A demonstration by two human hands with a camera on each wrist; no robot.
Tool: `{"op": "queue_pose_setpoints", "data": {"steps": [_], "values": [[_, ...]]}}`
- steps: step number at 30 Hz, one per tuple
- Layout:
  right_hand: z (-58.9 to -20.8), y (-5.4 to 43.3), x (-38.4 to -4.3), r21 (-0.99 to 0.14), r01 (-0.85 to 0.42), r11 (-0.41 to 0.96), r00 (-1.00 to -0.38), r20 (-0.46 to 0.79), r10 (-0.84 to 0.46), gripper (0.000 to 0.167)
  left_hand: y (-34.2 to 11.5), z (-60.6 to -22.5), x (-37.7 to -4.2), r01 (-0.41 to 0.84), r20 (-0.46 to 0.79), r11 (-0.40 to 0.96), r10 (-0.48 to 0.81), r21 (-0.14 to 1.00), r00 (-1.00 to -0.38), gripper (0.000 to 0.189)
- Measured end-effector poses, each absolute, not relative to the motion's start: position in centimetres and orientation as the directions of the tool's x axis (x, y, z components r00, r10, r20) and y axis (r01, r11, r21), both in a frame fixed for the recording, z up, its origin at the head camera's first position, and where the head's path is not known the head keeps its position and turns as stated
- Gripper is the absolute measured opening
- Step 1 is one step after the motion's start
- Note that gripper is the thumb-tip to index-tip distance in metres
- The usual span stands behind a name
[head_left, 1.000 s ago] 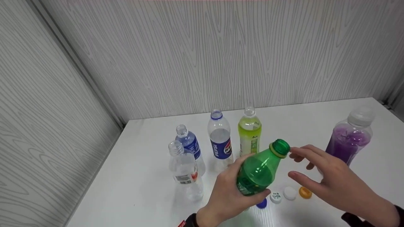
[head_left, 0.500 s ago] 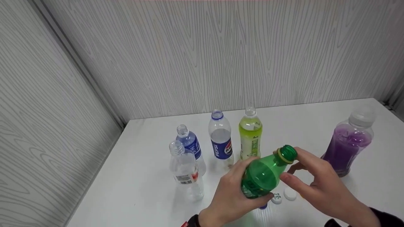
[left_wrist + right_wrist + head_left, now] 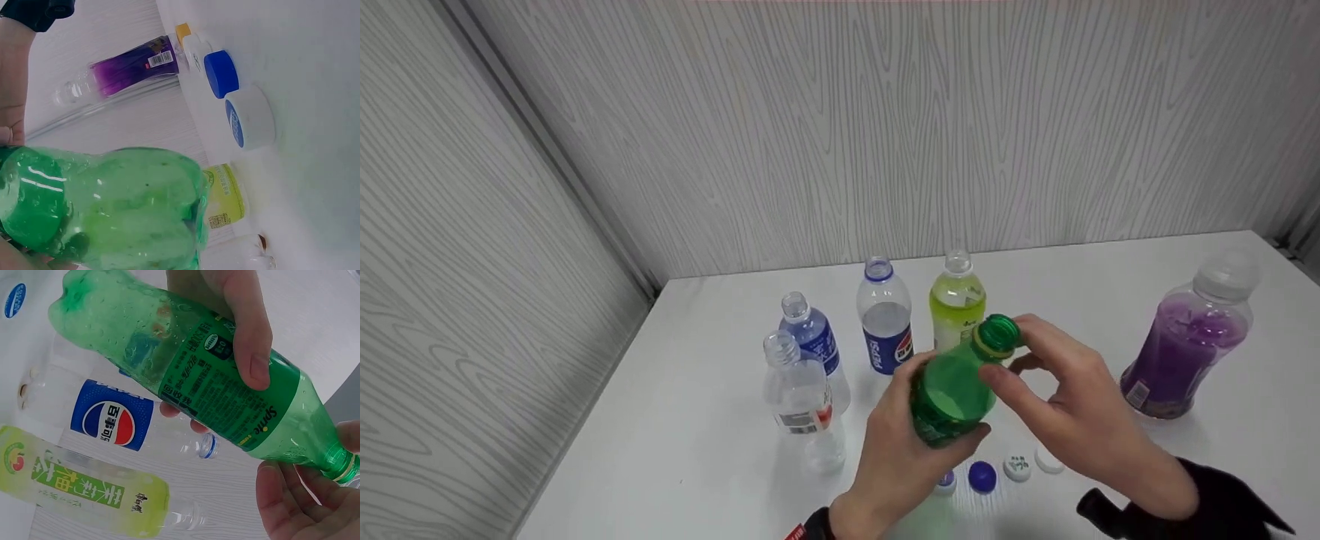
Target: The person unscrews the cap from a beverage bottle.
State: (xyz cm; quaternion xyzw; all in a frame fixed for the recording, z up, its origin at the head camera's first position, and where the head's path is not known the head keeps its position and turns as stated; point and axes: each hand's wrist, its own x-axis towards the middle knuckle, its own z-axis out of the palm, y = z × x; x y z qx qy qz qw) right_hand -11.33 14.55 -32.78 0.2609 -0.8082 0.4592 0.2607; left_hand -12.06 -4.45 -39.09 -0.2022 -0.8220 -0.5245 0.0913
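Observation:
A green Sprite bottle (image 3: 956, 394), its threaded mouth bare, is held tilted above the table. My left hand (image 3: 892, 450) grips it round the body, thumb at the front. With thumb and forefinger, my right hand (image 3: 1069, 405) holds the neck just under the mouth. The right wrist view shows the bottle's label (image 3: 225, 388) and the right fingers (image 3: 287, 495) against the neck. Below the bottle lie several caps: a blue cap (image 3: 982, 476), a printed white cap (image 3: 1017, 468), a plain white cap (image 3: 1048, 459) and an orange cap (image 3: 183, 32).
Uncapped bottles stand behind and left: a clear bottle (image 3: 802, 394), a blue-label bottle (image 3: 817, 345), a Pepsi bottle (image 3: 885, 330) and a yellow-green drink bottle (image 3: 956, 300). A purple-filled bottle (image 3: 1177, 360) stands at the right. A grained wall panel (image 3: 840, 135) borders the table.
My right hand, at first beside the mouth with fingers spread, has come round the neck. Both hands and the Sprite bottle then shifted left and slightly up.

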Motion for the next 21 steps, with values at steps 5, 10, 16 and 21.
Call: {"op": "queue_pose_setpoints", "data": {"steps": [5,10,16,21], "values": [[-31.8,13.1,-12.1,-0.578,-0.66,0.479,-0.733,0.637,-0.241,0.037,-4.5,-39.3,-12.2,0.443,0.443,0.393,0.097,0.806,-0.891,0.076],[-31.4,11.9,-13.0,-0.563,-0.648,0.513,-0.749,0.595,-0.293,0.035,-4.9,-39.6,-12.4,0.45,0.492,0.434,0.016,0.781,-0.87,0.079],[-31.3,10.6,-14.0,-0.548,-0.632,0.548,-0.769,0.536,-0.35,0.028,-5.5,-40.3,-12.8,0.427,0.484,0.452,-0.011,0.783,-0.875,0.08],[-31.5,10.0,-14.6,-0.556,-0.617,0.558,-0.785,0.491,-0.378,0.027,-5.8,-40.7,-13.0,0.41,0.475,0.469,-0.024,0.782,-0.88,0.08]]}}
